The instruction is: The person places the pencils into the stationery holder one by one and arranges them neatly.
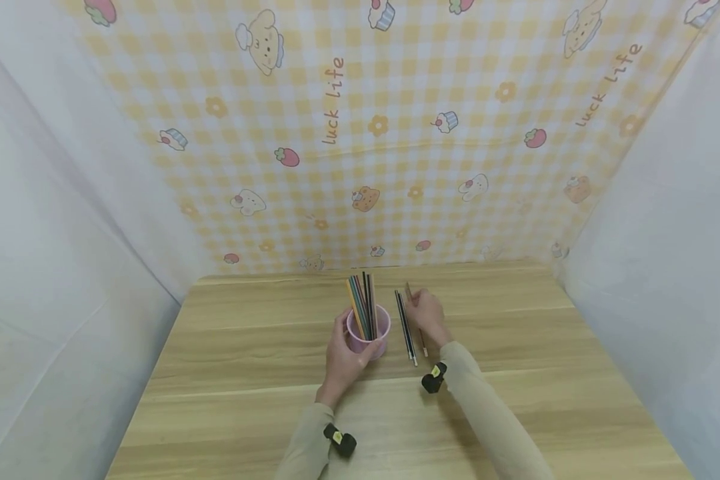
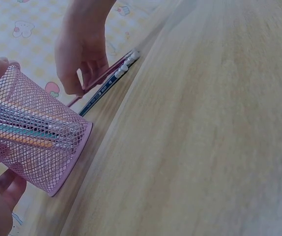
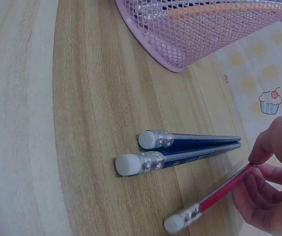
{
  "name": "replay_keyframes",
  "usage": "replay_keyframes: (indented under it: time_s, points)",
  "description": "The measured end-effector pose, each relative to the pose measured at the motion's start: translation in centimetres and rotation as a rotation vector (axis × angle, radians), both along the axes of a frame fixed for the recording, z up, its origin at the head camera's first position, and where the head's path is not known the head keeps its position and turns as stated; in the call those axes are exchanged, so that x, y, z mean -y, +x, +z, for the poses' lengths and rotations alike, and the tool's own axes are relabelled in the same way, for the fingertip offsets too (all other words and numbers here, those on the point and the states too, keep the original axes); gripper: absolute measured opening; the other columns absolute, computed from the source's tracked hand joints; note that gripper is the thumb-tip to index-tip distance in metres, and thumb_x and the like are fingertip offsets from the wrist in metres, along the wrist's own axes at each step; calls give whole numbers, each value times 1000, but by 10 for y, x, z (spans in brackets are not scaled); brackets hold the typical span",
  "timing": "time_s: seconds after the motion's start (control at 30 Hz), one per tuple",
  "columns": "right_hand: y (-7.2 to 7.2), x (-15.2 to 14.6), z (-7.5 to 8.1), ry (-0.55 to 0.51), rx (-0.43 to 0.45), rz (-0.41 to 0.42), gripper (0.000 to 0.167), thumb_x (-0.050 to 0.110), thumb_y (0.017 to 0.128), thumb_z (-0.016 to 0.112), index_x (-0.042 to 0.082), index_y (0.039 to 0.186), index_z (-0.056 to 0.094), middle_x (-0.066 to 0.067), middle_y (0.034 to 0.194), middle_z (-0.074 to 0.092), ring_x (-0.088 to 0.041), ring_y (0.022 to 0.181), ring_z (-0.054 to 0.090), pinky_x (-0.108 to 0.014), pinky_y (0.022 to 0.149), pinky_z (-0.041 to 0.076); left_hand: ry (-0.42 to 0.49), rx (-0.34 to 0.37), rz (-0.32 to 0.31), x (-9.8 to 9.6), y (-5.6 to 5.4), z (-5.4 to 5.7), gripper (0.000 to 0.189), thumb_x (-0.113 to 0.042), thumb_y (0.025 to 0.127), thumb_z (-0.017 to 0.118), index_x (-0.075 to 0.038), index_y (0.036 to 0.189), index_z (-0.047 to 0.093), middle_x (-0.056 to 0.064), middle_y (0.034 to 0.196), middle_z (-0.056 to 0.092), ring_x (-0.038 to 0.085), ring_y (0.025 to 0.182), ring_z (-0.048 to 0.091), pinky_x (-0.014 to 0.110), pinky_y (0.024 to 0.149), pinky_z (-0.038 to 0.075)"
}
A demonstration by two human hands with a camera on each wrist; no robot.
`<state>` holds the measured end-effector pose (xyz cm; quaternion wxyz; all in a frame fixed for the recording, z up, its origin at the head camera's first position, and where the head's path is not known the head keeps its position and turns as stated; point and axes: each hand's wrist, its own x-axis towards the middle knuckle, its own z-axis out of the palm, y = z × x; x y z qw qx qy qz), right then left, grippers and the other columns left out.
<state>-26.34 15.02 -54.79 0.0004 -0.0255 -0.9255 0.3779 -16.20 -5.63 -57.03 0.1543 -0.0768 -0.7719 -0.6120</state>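
Note:
A pink mesh pencil cup [image 1: 383, 327] stands upright on the table with several pencils [image 1: 360, 303] in it, orange, teal and black among them. My left hand [image 1: 343, 360] holds the cup, fingers on its far left side and thumb near the front rim. To the right of the cup, my right hand [image 1: 429, 315] pinches a red pencil [image 3: 218, 194] partway along its length; its white eraser end points toward me. Two dark blue pencils [image 3: 195, 147] with white erasers lie side by side on the table between the cup and the red pencil.
The wooden table [image 1: 240, 347] reaches back to a yellow checked cloth [image 1: 312, 193] printed with cartoons. White sheets [image 1: 54, 233] hang at the left and right sides. A small black camera [image 1: 435, 378] sits on each wrist.

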Motion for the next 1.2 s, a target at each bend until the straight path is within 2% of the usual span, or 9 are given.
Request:
replay_keyframes:
  time_s: [0.13, 0.23, 0.43, 0.57, 0.7, 0.9, 1.2]
  points:
    - [1, 1, 2, -65, -23, -17, 28, 11, 90, 62, -3, 115, 61, -23, 107, 71, -32, 91, 70, -37, 73, 62, 2, -8, 2, 0, 0, 0, 88, -23, 75, 89, -15, 149, 43, 13, 144, 56, 35, 129, 57, 54, 110, 49]
    - [1, 4, 3, -73, -49, -25, 29, 12, 91, 63, -2, 116, 62, -22, 106, 72, -32, 91, 70, -38, 75, 63, 12, -14, 2, -1, 0, -1, 88, -18, 74, 90, -13, 148, 44, 14, 143, 56, 36, 129, 57, 55, 110, 49]
    - [0, 10, 5, -105, -128, -40, 24, 12, 93, 65, -2, 112, 64, -19, 97, 73, -31, 85, 70, -39, 73, 62, 7, -28, 5, -3, 1, 3, 89, -8, 74, 88, -3, 149, 42, 24, 143, 54, 45, 128, 56, 61, 108, 48]
    - [0, 13, 8, -122, -176, -44, 23, 12, 94, 65, -3, 110, 65, -19, 94, 73, -30, 82, 70, -39, 72, 61, 3, -32, -8, -3, 9, 22, 86, -5, 74, 86, 6, 147, 41, 29, 140, 54, 48, 126, 56, 63, 106, 48]
    - [1, 14, 14, -148, -171, -42, 24, 12, 94, 64, -3, 114, 64, -19, 98, 72, -30, 86, 70, -38, 73, 61, 7, -51, -21, -2, 16, 39, 82, -6, 75, 85, 9, 144, 43, 30, 138, 55, 48, 123, 58, 62, 104, 50]
    - [2, 15, 32, -212, -178, -31, 32, 11, 93, 58, -3, 122, 60, -20, 108, 69, -32, 92, 70, -37, 73, 62, 23, -63, -25, -2, 17, 39, 82, -7, 76, 85, 9, 144, 43, 30, 138, 55, 48, 122, 59, 64, 103, 50]
    - [3, 19, 73, -275, -238, 26, 36, 10, 96, 55, -5, 128, 55, -21, 118, 64, -36, 100, 69, -42, 80, 63, 22, -49, -24, -2, 16, 40, 83, -3, 74, 85, 9, 145, 43, 31, 137, 56, 49, 123, 58, 63, 104, 49]
